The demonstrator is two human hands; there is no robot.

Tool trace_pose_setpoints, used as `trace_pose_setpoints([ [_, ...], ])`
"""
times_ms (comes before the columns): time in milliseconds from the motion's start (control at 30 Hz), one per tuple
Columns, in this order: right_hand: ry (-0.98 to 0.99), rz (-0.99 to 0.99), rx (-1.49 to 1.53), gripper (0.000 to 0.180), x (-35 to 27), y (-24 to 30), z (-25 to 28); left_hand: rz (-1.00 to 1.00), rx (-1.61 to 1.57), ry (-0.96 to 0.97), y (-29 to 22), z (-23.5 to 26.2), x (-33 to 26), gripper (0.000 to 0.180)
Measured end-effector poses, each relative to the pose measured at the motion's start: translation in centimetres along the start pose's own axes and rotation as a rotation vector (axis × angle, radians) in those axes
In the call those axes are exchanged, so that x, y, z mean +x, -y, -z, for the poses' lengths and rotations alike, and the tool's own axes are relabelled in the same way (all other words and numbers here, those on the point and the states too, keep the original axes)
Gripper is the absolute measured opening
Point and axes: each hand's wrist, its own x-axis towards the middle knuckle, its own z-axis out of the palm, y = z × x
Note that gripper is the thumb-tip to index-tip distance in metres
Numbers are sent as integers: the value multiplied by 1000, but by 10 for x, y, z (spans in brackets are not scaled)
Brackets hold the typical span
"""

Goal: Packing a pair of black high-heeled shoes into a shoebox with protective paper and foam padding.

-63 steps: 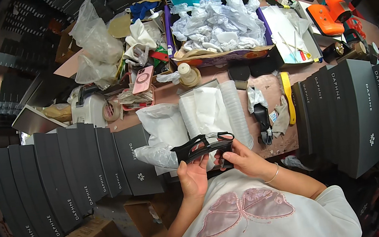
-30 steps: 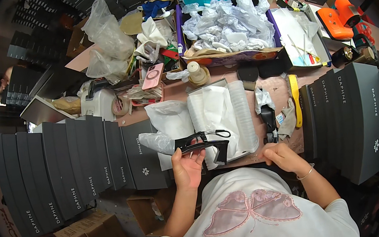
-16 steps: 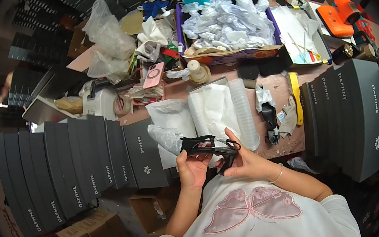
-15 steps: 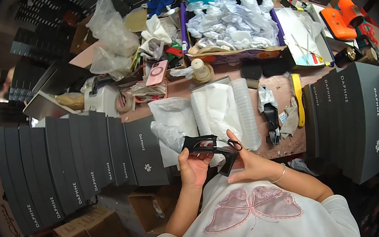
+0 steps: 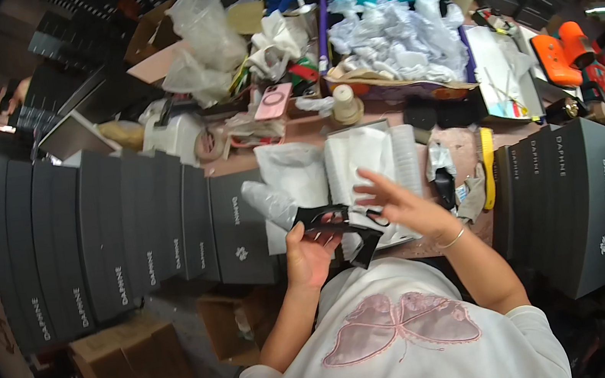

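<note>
My left hand (image 5: 309, 261) grips a black high-heeled sandal (image 5: 316, 218) by its middle, the toe end pointing left and the heel toward my body. A translucent white wrap (image 5: 269, 204) covers the toe. My right hand (image 5: 411, 208) is raised just right of the sandal, fingers spread and holding nothing. Behind both hands lies white tissue paper (image 5: 368, 152) in a shoebox, with a second white sheet (image 5: 290, 166) to its left. Another black shoe (image 5: 444, 191), partly wrapped, rests on the table to the right.
Stacked dark grey shoeboxes (image 5: 103, 225) flank me on the left, with more boxes (image 5: 579, 204) on the right. At the back stands a purple-edged carton of crumpled white paper (image 5: 398, 44). A long yellow tool (image 5: 487, 167) and a pink phone (image 5: 274, 101) lie on the table.
My right hand has come off the sandal's heel end and lifted up and to the right, its fingers opening. My left hand still holds the sandal. The whole view has shifted slightly.
</note>
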Motion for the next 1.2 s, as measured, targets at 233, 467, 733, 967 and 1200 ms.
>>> trace_pose_setpoints([
  [233, 63, -42, -96, 72, -24, -23, -39, -202, 425, 140, 35, -21, -7, 76],
  [467, -477, -31, -742, 25, -59, -11, 85, 178, 124, 61, 47, -37, 32, 49],
  [733, -570, 11, -1831, 33, 6, -33, 284, 67, 171, -2, 54, -75, 68, 40],
  [967, -702, 143, -1642, 42, 10, -37, 289, -34, 34, -118, 56, -85, 97, 35],
  [1200, -610, 33, -1420, 51, 28, -25, 234, -108, 52, -71, 49, -93, 104, 40],
])
